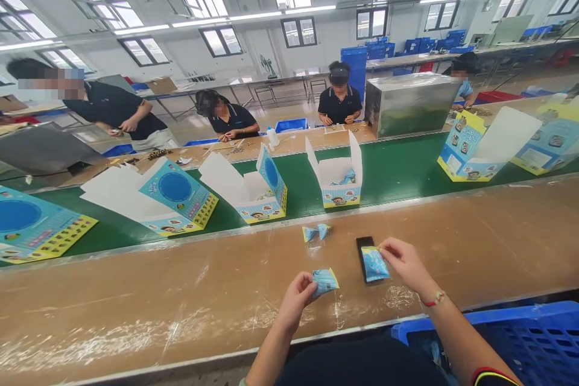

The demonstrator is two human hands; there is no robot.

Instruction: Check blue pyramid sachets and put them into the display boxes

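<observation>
My left hand (300, 297) pinches the left end of a small blue packet (325, 281) above the brown table (217, 289). The fingers of my right hand (402, 258) are closed on the top corner of another blue packet (375, 264). That second packet hangs over a black phone-like object (362, 248), hiding part of it. Two small blue pouches (310, 233) lie side by side on the table beyond my hands. Past them an open printed box (341, 198) with blue packets inside stands on the green belt (389, 172).
More open boxes (266, 208) stand on the belt to left and right. A blue crate (534, 319) is at the lower right, beside my right arm. Several people work across the belt, near a metal box-shaped machine (411, 105) and a white bottle (272, 136).
</observation>
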